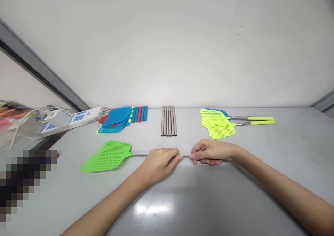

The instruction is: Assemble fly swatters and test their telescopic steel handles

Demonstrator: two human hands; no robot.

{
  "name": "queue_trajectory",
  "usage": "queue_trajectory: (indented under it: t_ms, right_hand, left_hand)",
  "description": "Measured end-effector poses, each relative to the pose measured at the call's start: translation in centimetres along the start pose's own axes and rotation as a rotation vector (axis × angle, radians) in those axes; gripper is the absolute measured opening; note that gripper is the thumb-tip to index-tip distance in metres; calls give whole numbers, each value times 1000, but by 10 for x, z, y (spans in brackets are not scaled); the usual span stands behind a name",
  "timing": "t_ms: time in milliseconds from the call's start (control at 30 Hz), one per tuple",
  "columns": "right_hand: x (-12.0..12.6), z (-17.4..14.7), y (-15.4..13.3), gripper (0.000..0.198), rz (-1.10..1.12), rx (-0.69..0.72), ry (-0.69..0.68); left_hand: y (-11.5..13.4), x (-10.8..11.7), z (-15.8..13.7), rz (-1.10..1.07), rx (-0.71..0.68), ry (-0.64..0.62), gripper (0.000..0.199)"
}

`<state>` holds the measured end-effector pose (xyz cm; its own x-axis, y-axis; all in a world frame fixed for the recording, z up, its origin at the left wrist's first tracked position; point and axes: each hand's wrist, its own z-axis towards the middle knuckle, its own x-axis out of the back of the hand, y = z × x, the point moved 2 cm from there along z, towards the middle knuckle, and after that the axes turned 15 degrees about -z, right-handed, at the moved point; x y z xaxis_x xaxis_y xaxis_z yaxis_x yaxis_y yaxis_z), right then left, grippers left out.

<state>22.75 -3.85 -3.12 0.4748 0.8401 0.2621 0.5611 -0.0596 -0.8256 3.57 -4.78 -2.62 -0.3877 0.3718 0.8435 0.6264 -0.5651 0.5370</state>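
Observation:
A bright green fly swatter (109,156) lies crosswise in front of me, its perforated head to the left and a thin metal rod (138,155) running right from it. My left hand (160,163) is closed around the rod from above. A short stretch of bare metal shows between my two hands. Just to the right, my right hand (214,151) pinches the rod between thumb and fingers. Whatever lies farther right inside that hand is hidden by its fingers.
Behind, a row of metal tubes (169,123) stands mid-table. Blue swatter heads (116,119) and coloured grips (140,114) lie left; fly swatters with yellow grips (219,124) lie right. A power strip (78,117) with plugs is far left, near a pixelated dark patch.

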Motion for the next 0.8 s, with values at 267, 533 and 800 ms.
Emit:
queue_trajectory:
  t_ms: [267, 533, 800]
  right_hand:
    - [0, 1, 4, 24, 13, 6, -10]
    - [-1, 3, 4, 28, 29, 13, 0]
    - [-6, 5, 1, 31, 43, 45, 27]
  left_hand:
    - [2, 1, 0, -14, -4, 10, 35]
    - [1, 1, -1, -3, -8, 16, 34]
    - [5, -3, -3, -10, -74, 79, 29]
